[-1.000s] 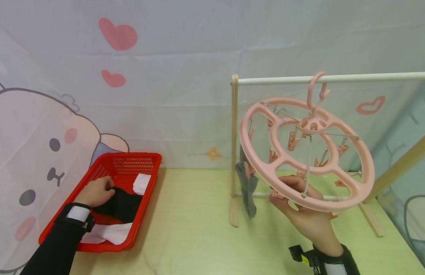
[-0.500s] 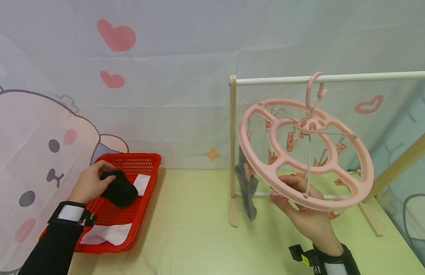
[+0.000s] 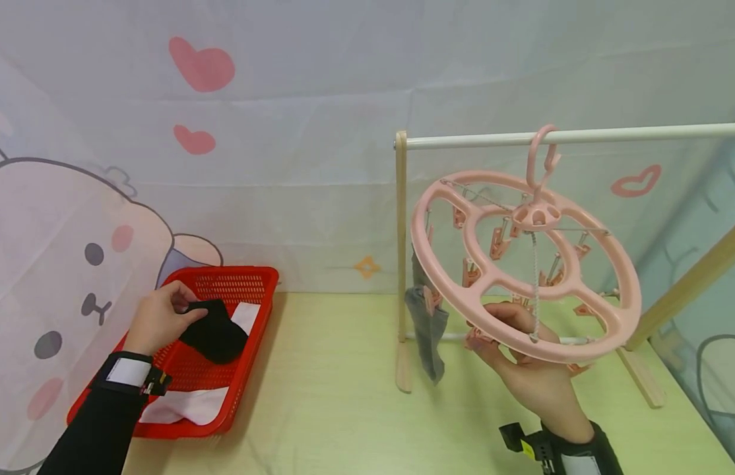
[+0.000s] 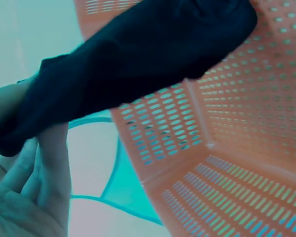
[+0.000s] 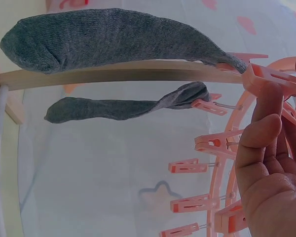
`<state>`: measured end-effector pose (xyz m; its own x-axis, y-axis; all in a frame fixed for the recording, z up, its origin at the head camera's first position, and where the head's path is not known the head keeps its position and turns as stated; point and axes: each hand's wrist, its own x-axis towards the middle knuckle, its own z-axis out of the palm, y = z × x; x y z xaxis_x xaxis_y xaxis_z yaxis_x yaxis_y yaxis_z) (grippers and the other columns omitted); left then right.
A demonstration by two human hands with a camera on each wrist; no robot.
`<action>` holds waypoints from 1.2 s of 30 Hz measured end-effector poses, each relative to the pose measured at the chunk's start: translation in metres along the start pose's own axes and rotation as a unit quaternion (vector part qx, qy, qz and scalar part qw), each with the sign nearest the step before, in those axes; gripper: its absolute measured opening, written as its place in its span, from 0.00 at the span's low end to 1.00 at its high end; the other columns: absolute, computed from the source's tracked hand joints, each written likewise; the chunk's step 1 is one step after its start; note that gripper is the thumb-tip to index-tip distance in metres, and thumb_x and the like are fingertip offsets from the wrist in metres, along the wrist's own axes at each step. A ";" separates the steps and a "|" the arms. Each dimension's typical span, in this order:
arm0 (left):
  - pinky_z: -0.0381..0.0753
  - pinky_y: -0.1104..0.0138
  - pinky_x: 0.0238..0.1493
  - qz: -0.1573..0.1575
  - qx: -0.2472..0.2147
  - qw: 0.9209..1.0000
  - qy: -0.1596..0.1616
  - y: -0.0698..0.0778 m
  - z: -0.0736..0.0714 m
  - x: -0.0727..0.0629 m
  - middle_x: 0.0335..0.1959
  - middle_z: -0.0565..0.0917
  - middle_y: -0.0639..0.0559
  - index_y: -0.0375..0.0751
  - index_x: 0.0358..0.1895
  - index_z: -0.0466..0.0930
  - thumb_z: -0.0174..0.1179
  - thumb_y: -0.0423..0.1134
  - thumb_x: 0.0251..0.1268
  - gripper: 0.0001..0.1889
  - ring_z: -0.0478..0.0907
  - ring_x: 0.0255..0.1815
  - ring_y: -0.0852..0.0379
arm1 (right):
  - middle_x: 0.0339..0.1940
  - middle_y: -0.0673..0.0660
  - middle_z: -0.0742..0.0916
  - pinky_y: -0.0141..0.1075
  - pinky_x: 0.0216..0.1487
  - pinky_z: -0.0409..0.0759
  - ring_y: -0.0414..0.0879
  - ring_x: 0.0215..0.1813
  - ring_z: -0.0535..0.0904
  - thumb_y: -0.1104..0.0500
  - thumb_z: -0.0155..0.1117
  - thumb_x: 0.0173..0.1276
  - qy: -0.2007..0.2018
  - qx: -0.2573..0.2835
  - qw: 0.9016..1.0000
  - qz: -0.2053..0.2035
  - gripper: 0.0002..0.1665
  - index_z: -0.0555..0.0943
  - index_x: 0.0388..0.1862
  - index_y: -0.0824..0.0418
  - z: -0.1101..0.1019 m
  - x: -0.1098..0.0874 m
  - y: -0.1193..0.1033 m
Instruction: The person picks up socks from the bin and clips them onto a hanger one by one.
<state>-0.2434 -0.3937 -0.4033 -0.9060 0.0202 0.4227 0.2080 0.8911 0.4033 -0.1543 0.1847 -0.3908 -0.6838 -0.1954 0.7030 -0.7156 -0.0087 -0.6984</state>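
Observation:
My left hand (image 3: 156, 323) pinches the end of a black sock (image 3: 216, 333) over the red basket (image 3: 262, 274). In the left wrist view the sock (image 4: 133, 59) stretches from the fingertips across the basket. At the right, a pink round clip hanger (image 3: 447, 290) hangs tilted by its hook. Beneath its near rim my right hand (image 3: 536, 376) pinches one pink clothespin (image 5: 266, 79) between thumb and fingers. Two grey socks, a nearer one (image 5: 103, 42) and a farther one (image 5: 108, 108), hang from clips close to that hand.
White pieces of cloth (image 3: 186, 406) lie in the basket. A white rail (image 3: 474, 141) on wooden posts (image 3: 401, 264) carries the hanger. Several other pink clips (image 5: 187, 167) dangle from the ring. A printed cloth (image 3: 320, 165) forms the backdrop behind the table (image 3: 320, 389).
My left hand has raised the black sock from the basket floor, then shifted it slightly right. The hanger has turned a little; my right hand stays nearly in place.

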 end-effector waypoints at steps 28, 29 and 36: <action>0.83 0.55 0.39 -0.011 0.009 0.999 -0.051 -0.009 0.037 -0.004 0.41 0.90 0.43 0.45 0.45 0.86 0.73 0.37 0.63 0.09 0.80 0.37 0.47 | 0.44 0.51 0.88 0.26 0.43 0.83 0.38 0.44 0.87 0.84 0.67 0.59 0.007 -0.006 1.000 -0.011 0.26 0.76 0.57 0.76 0.000 0.001 -0.001; 0.81 0.57 0.38 -0.005 0.010 0.999 -0.041 -0.007 0.037 -0.003 0.40 0.90 0.44 0.46 0.44 0.87 0.73 0.38 0.63 0.08 0.79 0.36 0.48 | 0.44 0.51 0.89 0.26 0.43 0.83 0.38 0.44 0.87 0.83 0.67 0.59 0.006 -0.003 1.000 -0.012 0.26 0.76 0.57 0.76 0.000 0.001 -0.001; 0.75 0.68 0.27 0.025 -0.012 0.999 0.035 0.018 0.030 -0.003 0.32 0.88 0.48 0.48 0.46 0.88 0.73 0.41 0.65 0.09 0.72 0.30 0.52 | 0.46 0.48 0.88 0.25 0.44 0.82 0.36 0.45 0.85 0.86 0.66 0.57 0.002 -0.013 1.000 -0.011 0.31 0.76 0.61 0.75 -0.001 -0.002 0.001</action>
<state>-0.2479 -0.3639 -0.4214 -0.8659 0.0322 0.4993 0.2625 0.8788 0.3985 -0.1537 0.1864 -0.3922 -0.6677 -0.1911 0.7195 -0.7346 0.0126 -0.6784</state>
